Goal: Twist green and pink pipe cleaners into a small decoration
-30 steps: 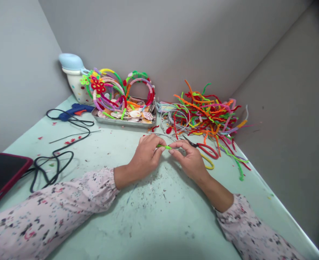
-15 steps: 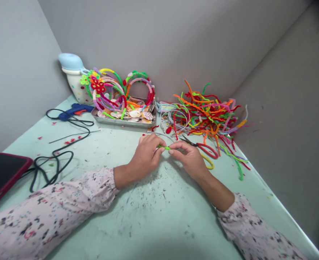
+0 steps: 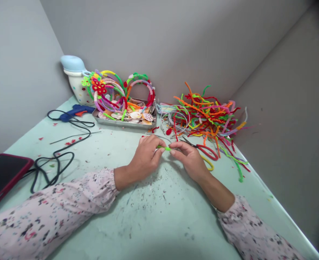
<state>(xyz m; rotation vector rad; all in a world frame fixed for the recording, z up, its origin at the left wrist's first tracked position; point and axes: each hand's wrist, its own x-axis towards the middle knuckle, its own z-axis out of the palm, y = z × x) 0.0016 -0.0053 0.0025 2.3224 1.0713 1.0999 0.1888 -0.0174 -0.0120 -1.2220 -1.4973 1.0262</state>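
Note:
Just above the middle of the table, my left hand (image 3: 147, 156) pinches a short bright green pipe cleaner (image 3: 167, 148) between thumb and forefinger. Its far end is hidden under my left fingers. My right hand (image 3: 191, 159) has thumb and forefinger closed at the other end of the same piece. A thin grey wire (image 3: 162, 138) shows behind my fingers; whether it joins the green piece I cannot tell. Scissors (image 3: 206, 151) with one red and one yellow handle loop lie beside my right hand, blades pointing up and left.
A metal tray (image 3: 121, 124) of seashells holds pipe-cleaner-wrapped hoops. Right of it lie wire rings (image 3: 188, 117) and a heap of coloured pipe cleaners (image 3: 208, 112). On the left are a blue glue gun (image 3: 75, 112), its black cord (image 3: 57, 155), a phone (image 3: 7, 177) and a blue-lidded container (image 3: 76, 85).
My right fingertips have shifted very slightly right, and a little more of the green pipe cleaner shows. The whole view has moved a touch; otherwise everything lies as before.

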